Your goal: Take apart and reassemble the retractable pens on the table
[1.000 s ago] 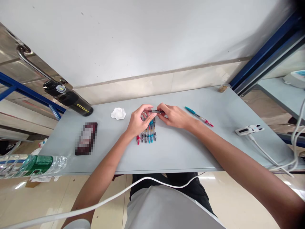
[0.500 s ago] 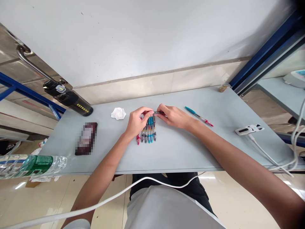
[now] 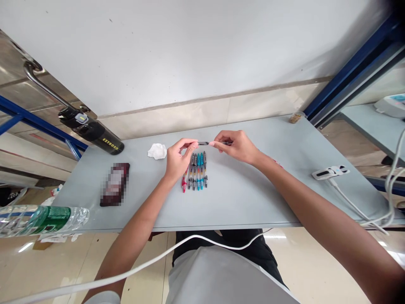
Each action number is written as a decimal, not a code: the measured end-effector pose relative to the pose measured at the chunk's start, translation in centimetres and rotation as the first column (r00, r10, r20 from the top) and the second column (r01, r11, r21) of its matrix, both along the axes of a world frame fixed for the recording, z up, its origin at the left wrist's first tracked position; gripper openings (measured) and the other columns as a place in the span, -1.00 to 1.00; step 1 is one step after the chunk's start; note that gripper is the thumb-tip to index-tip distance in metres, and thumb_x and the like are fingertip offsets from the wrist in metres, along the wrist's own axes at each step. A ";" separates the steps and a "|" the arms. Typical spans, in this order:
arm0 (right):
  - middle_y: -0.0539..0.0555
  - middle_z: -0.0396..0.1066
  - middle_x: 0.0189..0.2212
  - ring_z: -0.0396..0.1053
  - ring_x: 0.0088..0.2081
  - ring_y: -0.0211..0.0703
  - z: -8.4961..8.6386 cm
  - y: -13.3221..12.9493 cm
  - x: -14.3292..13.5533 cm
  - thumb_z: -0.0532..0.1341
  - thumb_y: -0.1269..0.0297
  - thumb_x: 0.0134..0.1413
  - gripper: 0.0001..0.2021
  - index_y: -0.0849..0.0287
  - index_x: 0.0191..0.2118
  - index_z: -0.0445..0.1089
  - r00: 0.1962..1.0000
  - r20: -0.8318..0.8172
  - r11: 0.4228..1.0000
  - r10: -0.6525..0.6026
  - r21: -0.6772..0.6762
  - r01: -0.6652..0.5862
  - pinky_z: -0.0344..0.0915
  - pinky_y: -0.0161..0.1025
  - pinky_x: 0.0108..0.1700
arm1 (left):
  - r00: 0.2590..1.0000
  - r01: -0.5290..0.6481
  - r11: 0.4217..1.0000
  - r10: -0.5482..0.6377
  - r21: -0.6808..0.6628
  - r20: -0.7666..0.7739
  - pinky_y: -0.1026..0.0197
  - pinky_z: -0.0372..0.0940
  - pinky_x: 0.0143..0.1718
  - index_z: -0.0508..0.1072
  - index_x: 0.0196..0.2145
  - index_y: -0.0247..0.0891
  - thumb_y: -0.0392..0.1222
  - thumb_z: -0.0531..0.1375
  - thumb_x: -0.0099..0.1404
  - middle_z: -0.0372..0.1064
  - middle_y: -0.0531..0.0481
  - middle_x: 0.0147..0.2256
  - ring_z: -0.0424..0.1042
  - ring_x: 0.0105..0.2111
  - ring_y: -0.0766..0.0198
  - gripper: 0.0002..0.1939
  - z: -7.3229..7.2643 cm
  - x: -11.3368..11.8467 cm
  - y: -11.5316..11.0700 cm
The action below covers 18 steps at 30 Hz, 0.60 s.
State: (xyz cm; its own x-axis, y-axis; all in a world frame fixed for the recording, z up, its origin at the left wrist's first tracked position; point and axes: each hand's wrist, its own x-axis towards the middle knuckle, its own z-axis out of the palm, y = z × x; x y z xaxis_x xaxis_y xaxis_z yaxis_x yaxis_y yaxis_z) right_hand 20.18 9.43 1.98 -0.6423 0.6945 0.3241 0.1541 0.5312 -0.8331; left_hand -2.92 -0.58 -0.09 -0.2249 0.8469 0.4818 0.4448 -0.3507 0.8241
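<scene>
Left hand (image 3: 179, 158) and right hand (image 3: 238, 145) pinch one dark pen (image 3: 203, 143) between thumbs and fingers, holding it level above the middle of the surface (image 3: 240, 207). Just nearer the front edge, a row of pens (image 3: 198, 171) lies side by side: a red one at the left, then dark and teal ones. Part of the row's left end is hidden by the left hand. Crumpled white tissue (image 3: 157, 151) sits left of that hand. Toward the far left corner is a black bottle (image 3: 91, 131), with a blurred dark red item (image 3: 114, 184) nearer the front. A small cup (image 3: 296, 117) stands at the far right corner; a white device (image 3: 330, 172) lies near the right edge.
</scene>
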 end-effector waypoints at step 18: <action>-0.13 -0.16 -0.58 -0.12 -0.56 -0.20 0.6 2.7 0.7 0.19 -0.38 0.37 -0.38 0.00 -0.42 -0.01 0.823 -0.502 0.782 -0.264 -0.612 -0.122 0.08 -0.18 -0.56 | 0.999 0.030 0.999 -0.029 -0.028 0.041 0.09 0.51 0.02 0.63 -0.11 -0.16 0.21 0.25 0.56 0.65 -0.09 -0.18 0.66 -0.11 0.15 -0.61 0.0 0.1 0.1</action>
State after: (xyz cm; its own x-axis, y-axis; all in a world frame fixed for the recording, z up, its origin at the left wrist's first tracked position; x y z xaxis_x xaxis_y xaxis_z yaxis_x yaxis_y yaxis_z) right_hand 20.89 12.14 2.58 -0.4340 0.8958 0.0960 -0.3997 -0.0960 -0.9116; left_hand -2.85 -0.43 -0.13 -0.2183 0.8667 0.4485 0.4003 -0.3396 0.8511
